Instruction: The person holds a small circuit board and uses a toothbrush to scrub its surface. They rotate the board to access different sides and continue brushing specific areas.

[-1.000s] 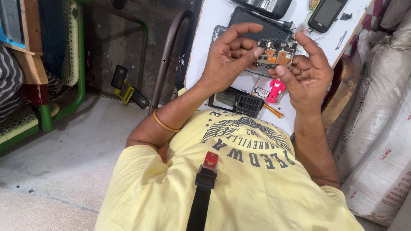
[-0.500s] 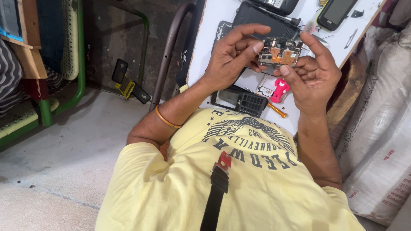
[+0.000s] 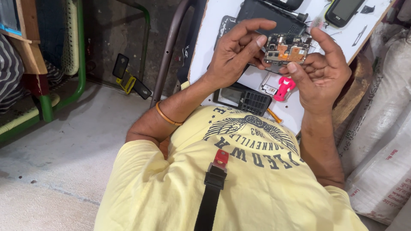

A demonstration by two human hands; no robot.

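Note:
Both my hands hold an opened phone body with its bare circuit board showing, raised above a white work board. My left hand grips its left end, thumb pressed on the board face. My right hand supports the right end, forefinger raised and thumb under the lower edge. A small pink tool lies on the board just below the phone body.
A black keypad phone and an orange-handled tool lie near my chest. A dark phone and black parts sit at the board's far end. White sacks stand to the right. A green metal frame is on the left.
The hands and phone body stay together in the same grip. My left thumb has shifted slightly along the circuit board, and the view has tilted a little.

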